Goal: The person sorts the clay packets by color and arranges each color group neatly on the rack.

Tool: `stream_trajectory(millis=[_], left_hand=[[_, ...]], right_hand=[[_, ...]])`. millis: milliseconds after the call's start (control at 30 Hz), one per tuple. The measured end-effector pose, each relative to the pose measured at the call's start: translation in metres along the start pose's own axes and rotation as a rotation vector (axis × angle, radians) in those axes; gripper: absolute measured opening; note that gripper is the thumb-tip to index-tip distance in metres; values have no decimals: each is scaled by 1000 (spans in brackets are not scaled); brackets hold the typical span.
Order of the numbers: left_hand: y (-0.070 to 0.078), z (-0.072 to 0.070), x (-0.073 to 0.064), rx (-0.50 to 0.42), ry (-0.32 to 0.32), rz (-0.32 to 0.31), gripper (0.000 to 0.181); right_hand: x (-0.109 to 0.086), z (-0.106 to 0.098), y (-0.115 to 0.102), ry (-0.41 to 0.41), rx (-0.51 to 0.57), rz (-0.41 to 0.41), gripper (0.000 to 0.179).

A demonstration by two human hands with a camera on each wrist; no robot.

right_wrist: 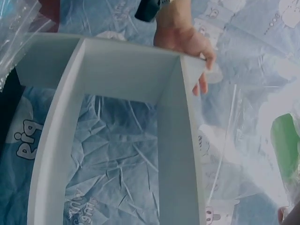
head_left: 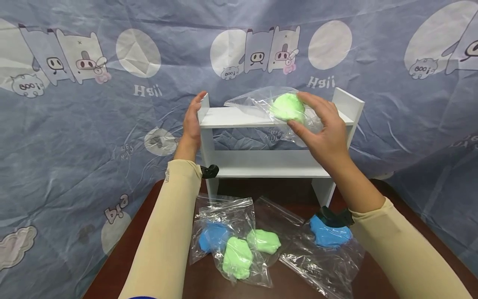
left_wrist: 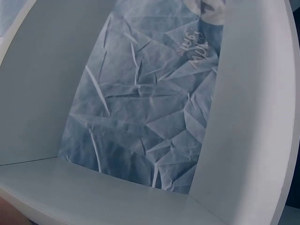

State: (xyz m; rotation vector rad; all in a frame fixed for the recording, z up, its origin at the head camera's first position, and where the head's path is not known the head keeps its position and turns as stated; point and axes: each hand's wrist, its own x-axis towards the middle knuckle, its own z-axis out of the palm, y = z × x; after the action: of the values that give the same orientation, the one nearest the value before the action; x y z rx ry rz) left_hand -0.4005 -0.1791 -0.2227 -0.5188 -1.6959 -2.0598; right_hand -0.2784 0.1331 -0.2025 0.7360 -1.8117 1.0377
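Note:
My right hand (head_left: 325, 131) pinches a clear zip bag (head_left: 257, 99) holding a light-green soft lump (head_left: 287, 108), with thumb and fingers on either side of the lump. It holds the bag at the height of the white shelf's top board (head_left: 231, 117). In the right wrist view the green lump (right_wrist: 286, 145) shows at the right edge. My left hand (head_left: 192, 120) is at the shelf's left side panel, fingers fairly straight and pointing up. The right wrist view shows that left hand (right_wrist: 183, 42) against the panel's outer side, fingertips at its upper edge.
On the dark table (head_left: 213, 286), below the shelf, lie several clear bags with lumps: a blue lump (head_left: 213, 236), green lumps (head_left: 237, 257) and another blue lump (head_left: 330, 232) under my right forearm. The lower board (head_left: 269, 164) spans the shelf. A patterned cloth (head_left: 93, 124) hangs behind.

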Motion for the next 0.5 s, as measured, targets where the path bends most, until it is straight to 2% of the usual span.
stream_trajectory(millis=[300, 500], left_hand=[[0, 3, -3, -19, -4, -18, 58], [0, 5, -2, 26, 9, 28, 57]], right_hand=[[19, 23, 24, -81, -84, 109, 55], [34, 48, 31, -199, -152, 175, 57]])
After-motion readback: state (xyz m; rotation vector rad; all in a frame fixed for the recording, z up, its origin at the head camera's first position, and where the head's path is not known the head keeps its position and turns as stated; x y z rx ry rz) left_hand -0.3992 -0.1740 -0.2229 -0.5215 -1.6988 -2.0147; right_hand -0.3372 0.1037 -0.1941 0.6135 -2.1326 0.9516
